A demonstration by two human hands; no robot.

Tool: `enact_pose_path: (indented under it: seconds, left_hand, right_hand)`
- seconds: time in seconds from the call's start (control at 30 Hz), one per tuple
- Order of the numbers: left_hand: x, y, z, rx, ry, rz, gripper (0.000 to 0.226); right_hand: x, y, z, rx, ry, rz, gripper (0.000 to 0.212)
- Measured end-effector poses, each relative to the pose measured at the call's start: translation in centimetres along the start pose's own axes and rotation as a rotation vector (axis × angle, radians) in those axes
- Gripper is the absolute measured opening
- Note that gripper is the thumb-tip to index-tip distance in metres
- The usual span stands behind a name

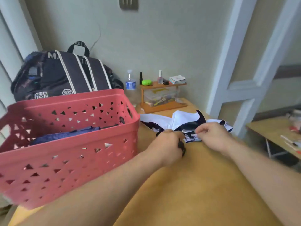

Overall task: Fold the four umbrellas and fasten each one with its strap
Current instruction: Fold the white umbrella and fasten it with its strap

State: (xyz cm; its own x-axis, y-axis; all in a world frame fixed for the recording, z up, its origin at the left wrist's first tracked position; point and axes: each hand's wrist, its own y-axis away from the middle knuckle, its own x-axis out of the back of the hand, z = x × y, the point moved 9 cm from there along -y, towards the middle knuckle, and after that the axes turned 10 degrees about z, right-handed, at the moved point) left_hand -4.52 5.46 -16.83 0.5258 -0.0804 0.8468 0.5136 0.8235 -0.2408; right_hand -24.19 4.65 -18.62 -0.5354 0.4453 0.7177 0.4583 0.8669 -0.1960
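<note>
a white and navy umbrella (184, 121) lies loosely spread on the yellow table (203, 185), just right of the red basket (68, 152) and near the far edge. the left hand (167, 147) has its fingers curled around the umbrella's dark handle end, gripping it. the right hand (213, 136) pinches a bit of the canopy fabric close beside the left. inside the basket lies a blue folded umbrella (65, 136). behind the basket stands a dark backpack (65, 74); further right, a water bottle (130, 85) and a small wooden shelf (162, 97) with small items on top.
</note>
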Motion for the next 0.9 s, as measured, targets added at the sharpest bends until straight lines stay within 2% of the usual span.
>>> enact_pose_path:
  seconds: [0.07, 0.13, 0.23, 0.27, 0.33, 0.4, 0.47, 0.53, 0.6, 0.67, 0.77, 0.83, 0.9]
  left_hand:
    - [-3.7, 0.0, -3.4, 0.191, 0.052, -0.023, 0.047]
    - [-5.2, 0.0, -5.4, 0.277, 0.082, 0.074, 0.052]
    - [-6.1, 0.1, -5.8, 0.260, 0.075, 0.118, 0.074]
    - [-6.3, 0.0, -6.2, 0.276, 0.110, 0.117, 0.075]
    - [-6.0, 0.2, -7.3, 0.364, 0.249, 0.181, 0.057]
    - [-5.3, 0.6, -8.4, 0.457, 0.348, 0.281, 0.044]
    - [-5.2, 0.9, -8.7, 0.492, 0.413, 0.342, 0.039]
    - [-4.9, 1.1, -8.4, 0.480, 0.450, 0.377, 0.037]
    - [-4.8, 1.0, -8.3, 0.467, 0.459, 0.386, 0.035]
    - [-4.7, 1.1, -8.0, 0.466, 0.459, 0.374, 0.035]
    - [-4.3, 1.7, -7.7, 0.479, 0.468, 0.386, 0.039]
    - [-4.3, 2.3, -7.8, 0.496, 0.457, 0.361, 0.039]
    - [-4.7, 2.6, -7.8, 0.494, 0.403, 0.271, 0.045]
  right_hand:
    - [-3.4, 1.1, 2.3, -0.082, -0.131, -0.049, 0.018]
    - [-5.8, 1.5, 2.9, -0.149, -0.243, -0.049, 0.011]
    - [-6.9, 1.0, 1.6, -0.112, -0.159, -0.050, 0.045]
    - [-7.2, 0.9, 1.0, -0.097, -0.112, -0.083, 0.051]
    - [-8.0, 0.7, 0.1, -0.090, -0.060, -0.166, 0.055]
    - [-8.5, 0.4, 0.1, -0.147, -0.059, -0.247, 0.045]
    - [-8.4, 0.2, 0.5, -0.251, -0.088, -0.300, 0.022]
    - [-7.1, -0.4, 1.3, -0.362, -0.139, -0.276, 0.006]
    - [-4.7, -1.3, 2.8, -0.436, -0.229, -0.161, 0.007]
    - [-1.7, -1.5, 4.3, -0.431, -0.285, -0.064, 0.006]
    - [2.4, 0.4, 5.3, -0.408, -0.334, -0.092, 0.021]
    - [5.5, 1.9, 5.9, -0.445, -0.396, -0.098, 0.019]
    - [9.1, 3.0, 6.3, -0.474, -0.476, -0.097, 0.017]
